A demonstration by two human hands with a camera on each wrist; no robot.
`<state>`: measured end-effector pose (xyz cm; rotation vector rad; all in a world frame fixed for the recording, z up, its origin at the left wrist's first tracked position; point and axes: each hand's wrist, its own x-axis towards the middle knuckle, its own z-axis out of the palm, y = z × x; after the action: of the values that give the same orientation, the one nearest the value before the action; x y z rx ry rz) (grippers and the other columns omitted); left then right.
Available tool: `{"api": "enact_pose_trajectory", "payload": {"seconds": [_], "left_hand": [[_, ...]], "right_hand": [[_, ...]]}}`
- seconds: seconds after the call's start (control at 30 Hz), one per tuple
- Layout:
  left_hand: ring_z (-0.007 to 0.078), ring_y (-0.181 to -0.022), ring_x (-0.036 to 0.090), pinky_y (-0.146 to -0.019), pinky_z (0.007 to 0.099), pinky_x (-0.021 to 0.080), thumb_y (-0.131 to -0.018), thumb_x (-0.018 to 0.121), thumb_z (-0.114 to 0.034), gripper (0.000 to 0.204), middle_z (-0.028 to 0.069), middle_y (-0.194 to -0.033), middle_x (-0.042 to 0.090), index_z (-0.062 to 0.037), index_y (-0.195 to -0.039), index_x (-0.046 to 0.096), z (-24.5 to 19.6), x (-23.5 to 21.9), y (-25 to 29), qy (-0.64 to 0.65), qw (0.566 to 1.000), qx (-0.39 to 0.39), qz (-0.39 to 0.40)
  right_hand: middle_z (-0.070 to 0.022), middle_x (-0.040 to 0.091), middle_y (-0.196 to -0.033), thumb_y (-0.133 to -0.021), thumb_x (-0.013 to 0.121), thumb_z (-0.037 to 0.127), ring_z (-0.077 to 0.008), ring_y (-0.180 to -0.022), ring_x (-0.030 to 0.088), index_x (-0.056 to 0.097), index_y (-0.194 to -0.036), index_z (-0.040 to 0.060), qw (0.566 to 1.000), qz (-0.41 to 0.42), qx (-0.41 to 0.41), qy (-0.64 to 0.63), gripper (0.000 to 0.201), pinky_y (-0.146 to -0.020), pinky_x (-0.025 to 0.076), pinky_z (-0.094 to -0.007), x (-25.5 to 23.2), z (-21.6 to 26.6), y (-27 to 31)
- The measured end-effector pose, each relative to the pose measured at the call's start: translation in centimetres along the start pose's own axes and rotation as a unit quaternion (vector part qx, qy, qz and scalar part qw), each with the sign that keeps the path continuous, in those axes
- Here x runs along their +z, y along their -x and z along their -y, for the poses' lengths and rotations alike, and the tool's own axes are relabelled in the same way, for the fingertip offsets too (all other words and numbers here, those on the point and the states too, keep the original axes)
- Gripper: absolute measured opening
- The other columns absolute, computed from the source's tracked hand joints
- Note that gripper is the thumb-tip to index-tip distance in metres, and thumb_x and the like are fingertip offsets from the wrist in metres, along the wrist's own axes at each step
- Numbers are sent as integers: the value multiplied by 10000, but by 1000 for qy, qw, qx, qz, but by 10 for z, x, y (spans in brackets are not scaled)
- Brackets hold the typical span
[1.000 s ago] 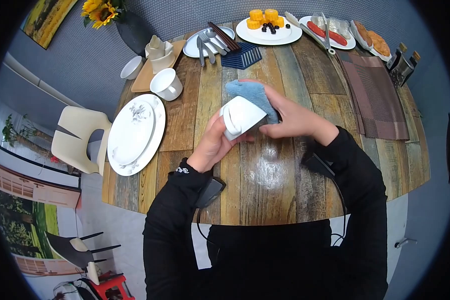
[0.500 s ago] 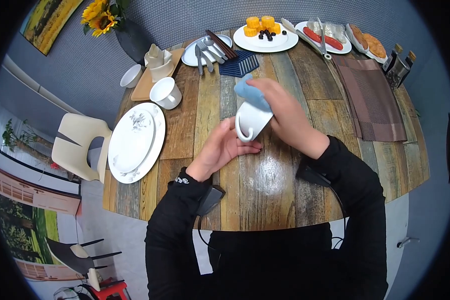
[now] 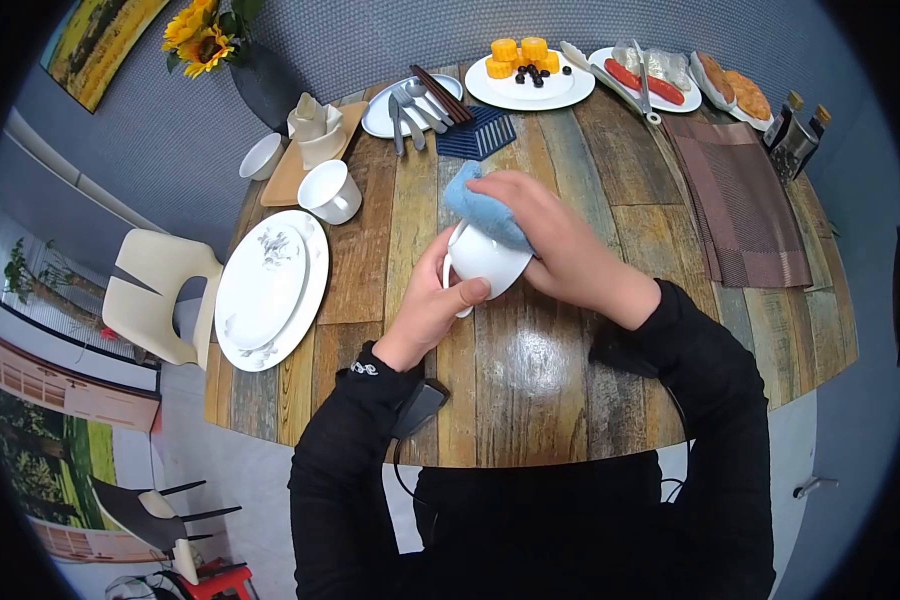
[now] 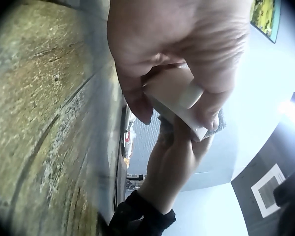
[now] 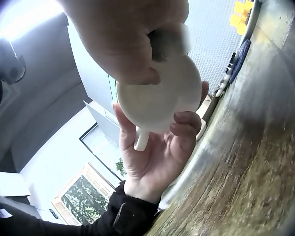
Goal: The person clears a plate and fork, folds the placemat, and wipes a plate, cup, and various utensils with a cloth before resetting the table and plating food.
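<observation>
A white cup (image 3: 492, 268) is tilted above the table, its handle toward my left hand (image 3: 425, 308). That hand grips the cup, thumb along its side. My right hand (image 3: 575, 245) holds a light blue cloth (image 3: 480, 208) against the cup's upper side. From the right wrist view, the pale round inside of the cup (image 5: 162, 105) shows, with right-hand fingers at its rim and left-hand fingers around it. Between the left thumb and fingers, part of the cup (image 4: 172, 91) is visible in the left wrist view.
Another white cup (image 3: 330, 192) stands left, behind stacked plates (image 3: 315, 300). Farther back are a wooden tray (image 3: 280, 188), a cutlery plate (image 3: 375, 122), a navy trivet (image 3: 460, 145) and a plate (image 3: 480, 90) of corn and dark berries. A brown placemat (image 3: 740, 200) lies right.
The left hand loosened around the cup half a second ago and now grips it again. The cup has turned, and the right hand has shifted the cloth across it.
</observation>
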<state>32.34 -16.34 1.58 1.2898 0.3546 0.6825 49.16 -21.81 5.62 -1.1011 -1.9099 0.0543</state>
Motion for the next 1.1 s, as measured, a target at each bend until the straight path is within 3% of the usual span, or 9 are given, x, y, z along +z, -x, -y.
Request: {"api": "enact_pose_trajectory", "payload": {"seconds": [0.13,0.2,0.43,0.53,0.6,0.67,0.73,0.8,1.1], "left_hand": [[170,-975,523,-782,295,466,-624,756,-333,872,81,-1114,485,-5,-1275,276,2,-2,1,16,1000,7,-19],[192,-1145,391,-951,304,324,-620,767,-202,947,111,-1255,365,4,-1322,165,1,-3,2,40,999,1,-17],[212,-1199,332,-987,311,271,-605,776,-183,1036,128,-1312,305,4,-1347,78,-6,3,4,26,999,30,13],[202,-1108,446,-922,337,372,-602,780,-304,980,120,-1235,399,6,-1315,184,-5,6,-1,-3,1000,16,-9],[232,-1022,514,-857,360,437,-671,727,-328,827,131,-1168,454,-13,-1274,256,-8,6,-3,48,996,-72,27],[258,-942,556,-790,379,481,-725,674,-341,696,133,-1114,491,-29,-1227,307,-7,4,-2,67,993,-85,38],[279,-954,549,-782,375,482,-733,665,-344,686,137,-1125,486,-28,-1225,306,-5,1,-1,200,965,-161,63],[261,-950,551,-772,368,485,-730,667,-348,682,123,-1119,490,-36,-1222,311,-3,0,-3,203,966,-142,73],[167,-929,549,-737,311,498,-701,710,-168,610,83,-1058,507,-37,-1170,344,1,-5,-2,112,993,-47,17]], "right_hand": [[-157,441,-1155,-631,510,-96,-346,-1093,419,414,-1171,68,999,-6,-3,-54,572,-902,370,-382,-1,-3,1],[-158,442,-1163,-649,512,-91,-339,-1101,420,414,-1175,63,998,1,4,-67,556,-908,368,-372,-1,-6,1],[-129,490,-1140,-761,541,42,-254,-1071,472,450,-1151,40,972,2,88,-217,400,-894,379,-326,5,-15,5],[-127,498,-1127,-762,548,58,-250,-1056,482,457,-1140,34,974,-37,100,-202,390,-878,385,-316,5,-14,5],[-128,499,-1123,-758,552,58,-255,-1052,483,460,-1134,33,974,-59,108,-188,388,-871,387,-313,2,-12,4],[-135,499,-1115,-747,563,61,-277,-1040,485,461,-1125,33,989,-103,77,-78,393,-855,390,-314,-5,-7,1],[-141,505,-1085,-722,555,29,-302,-1026,483,465,-1119,41,990,-117,58,-59,408,-846,394,-328,-6,-7,1],[-135,495,-1087,-699,537,-7,-313,-1022,476,464,-1126,61,996,-84,24,22,439,-844,397,-345,-5,-7,2],[-106,466,-1136,-682,590,18,-309,-1054,453,479,-1122,87,1000,10,-19,-23,459,-872,388,-364,-4,-2,-1]]}}
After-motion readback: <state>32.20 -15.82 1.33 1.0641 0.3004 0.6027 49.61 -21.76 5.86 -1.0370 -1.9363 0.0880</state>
